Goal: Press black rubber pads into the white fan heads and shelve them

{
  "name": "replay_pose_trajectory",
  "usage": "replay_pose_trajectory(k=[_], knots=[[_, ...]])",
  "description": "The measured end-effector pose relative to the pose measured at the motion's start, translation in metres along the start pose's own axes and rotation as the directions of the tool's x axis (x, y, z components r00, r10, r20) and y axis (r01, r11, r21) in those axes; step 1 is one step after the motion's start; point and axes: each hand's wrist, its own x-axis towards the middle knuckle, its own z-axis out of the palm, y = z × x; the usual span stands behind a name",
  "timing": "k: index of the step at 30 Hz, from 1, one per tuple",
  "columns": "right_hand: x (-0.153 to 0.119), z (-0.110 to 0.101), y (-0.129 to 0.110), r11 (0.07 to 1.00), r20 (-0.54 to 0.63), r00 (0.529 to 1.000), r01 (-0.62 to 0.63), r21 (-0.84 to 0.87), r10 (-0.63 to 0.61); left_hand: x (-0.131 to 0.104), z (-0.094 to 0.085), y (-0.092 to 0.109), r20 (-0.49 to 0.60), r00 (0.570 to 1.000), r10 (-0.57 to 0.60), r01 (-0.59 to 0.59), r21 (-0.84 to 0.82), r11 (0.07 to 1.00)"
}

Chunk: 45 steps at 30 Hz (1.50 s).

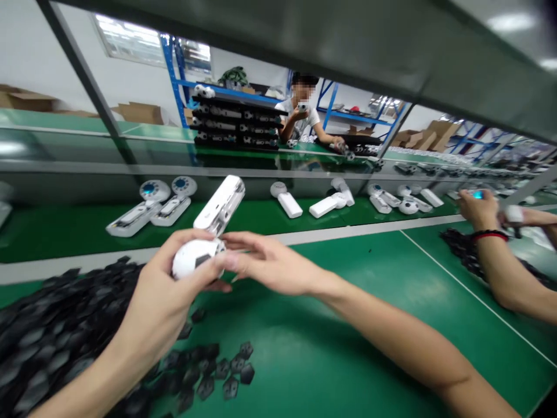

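My left hand (169, 278) is wrapped around the round head of a white handheld device (191, 258), which is patterned like a football with a black pentagon patch. Its long white handle (221, 203) points up and away, with a groove along its side. At the head's right edge, my right hand (265, 261) has its thumb and fingers closed on the same device; the fingertips are partly hidden behind it. Below and to the left of my hands lies a large heap of black pentagon pieces (56, 331), with several loose ones (230, 368) spread on the green table.
Similar white devices (169, 206) lie along the dark green strip (252, 226) beyond my hands. At right, a co-worker's hands (483, 212) hold a device with a blue glow near another black heap (461, 249). Across the line sits another person (300, 113) beside stacked black trays (237, 125).
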Motion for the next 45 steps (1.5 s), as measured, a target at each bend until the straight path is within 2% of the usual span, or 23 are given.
replay_pose_trajectory(k=[3, 5, 8, 10, 13, 15, 18, 20, 22, 25, 28, 30, 31, 32, 33, 34, 35, 36, 37, 38, 40, 42, 45], knots=[[-0.014, -0.014, -0.003, 0.966, -0.121, 0.993, -0.021, -0.259, -0.011, 0.005, 0.003, 0.010, 0.003, 0.998, -0.058, 0.058, -0.150, 0.987], [-0.027, -0.018, -0.003, 0.913, -0.133, 0.991, -0.081, -0.401, 0.029, 0.009, 0.001, 0.013, 0.019, 0.998, -0.054, 0.056, -0.182, 0.982], [-0.045, -0.012, 0.003, 0.776, -0.032, 0.992, -0.116, -0.620, 0.123, 0.012, -0.003, 0.014, 0.043, 0.999, -0.020, 0.030, -0.231, 0.973], [-0.055, -0.003, 0.009, 0.700, 0.079, 0.985, -0.050, -0.712, 0.151, 0.012, -0.004, 0.015, 0.047, 0.999, 0.012, 0.000, -0.246, 0.969], [-0.062, 0.008, 0.018, 0.627, 0.220, 0.964, 0.079, -0.775, 0.150, 0.012, -0.006, 0.015, 0.062, 0.996, 0.058, -0.040, -0.255, 0.966], [-0.063, 0.013, 0.021, 0.535, 0.289, 0.946, 0.169, -0.828, 0.147, 0.012, -0.007, 0.016, 0.077, 0.995, 0.068, -0.045, -0.261, 0.964], [-0.063, 0.018, 0.022, 0.325, 0.400, 0.909, 0.346, -0.880, 0.117, 0.013, -0.011, 0.016, 0.100, 0.994, 0.055, -0.024, -0.284, 0.959], [-0.063, 0.024, 0.021, 0.170, 0.476, 0.876, 0.459, -0.872, 0.080, 0.015, -0.013, 0.015, 0.124, 0.991, 0.054, -0.011, -0.320, 0.948], [-0.064, 0.031, 0.021, 0.052, 0.537, 0.843, 0.535, -0.843, 0.031, 0.016, -0.015, 0.014, 0.153, 0.986, 0.074, -0.014, -0.360, 0.933], [-0.064, 0.042, 0.023, -0.026, 0.556, 0.831, 0.556, -0.831, -0.012, 0.015, -0.016, 0.010, 0.189, 0.974, 0.123, -0.043, -0.378, 0.925], [-0.059, 0.046, 0.025, -0.051, 0.498, 0.866, 0.500, -0.865, 0.041, 0.015, -0.016, 0.006, 0.215, 0.962, 0.166, -0.082, -0.352, 0.933], [-0.052, 0.041, 0.024, -0.016, 0.438, 0.896, 0.440, -0.898, 0.073, 0.015, -0.017, 0.005, 0.209, 0.959, 0.191, -0.114, -0.333, 0.936], [-0.048, 0.037, 0.022, 0.048, 0.399, 0.914, 0.396, -0.917, 0.070, 0.014, -0.017, 0.005, 0.202, 0.959, 0.198, -0.128, -0.317, 0.940], [-0.044, 0.030, 0.019, 0.163, 0.348, 0.937, 0.338, -0.927, 0.036, 0.014, -0.018, 0.006, 0.198, 0.959, 0.202, -0.138, -0.295, 0.945], [-0.040, 0.024, 0.015, 0.331, 0.273, 0.962, 0.266, -0.905, -0.029, 0.013, -0.019, 0.007, 0.197, 0.959, 0.205, -0.148, -0.268, 0.952], [-0.035, 0.017, 0.009, 0.537, 0.165, 0.980, 0.198, -0.820, -0.109, 0.013, -0.020, 0.009, 0.198, 0.957, 0.210, -0.162, -0.234, 0.959], [-0.031, 0.011, 0.003, 0.738, 0.034, 0.983, 0.157, -0.656, -0.179, 0.011, -0.020, 0.010, 0.201, 0.955, 0.216, -0.178, -0.193, 0.965], [-0.028, 0.006, -0.004, 0.885, -0.105, 0.971, 0.149, -0.440, -0.216, 0.010, -0.021, 0.012, 0.200, 0.954, 0.224, -0.197, -0.145, 0.970], [-0.024, 0.003, -0.011, 0.961, -0.221, 0.952, 0.164, -0.221, -0.213, 0.009, -0.021, 0.013, 0.197, 0.952, 0.234, -0.218, -0.096, 0.971], [-0.021, 0.002, -0.016, 0.982, -0.291, 0.938, 0.184, -0.035, -0.186, 0.007, -0.020, 0.015, 0.194, 0.951, 0.241, -0.236, -0.047, 0.971], [-0.015, 0.005, -0.023, 0.961, -0.317, 0.938, 0.206, 0.185, -0.140, 0.004, -0.019, 0.016, 0.187, 0.951, 0.248, -0.257, 0.026, 0.966], [-0.011, 0.014, -0.024, 0.946, -0.300, 0.947, 0.194, 0.258, -0.113, 0.001, -0.017, 0.016, 0.167, 0.951, 0.259, -0.274, 0.073, 0.959], [-0.009, 0.025, -0.017, 0.956, -0.294, 0.953, 0.148, 0.255, -0.069, -0.001, -0.014, 0.012, 0.117, 0.944, 0.309, -0.324, 0.151, 0.934]])
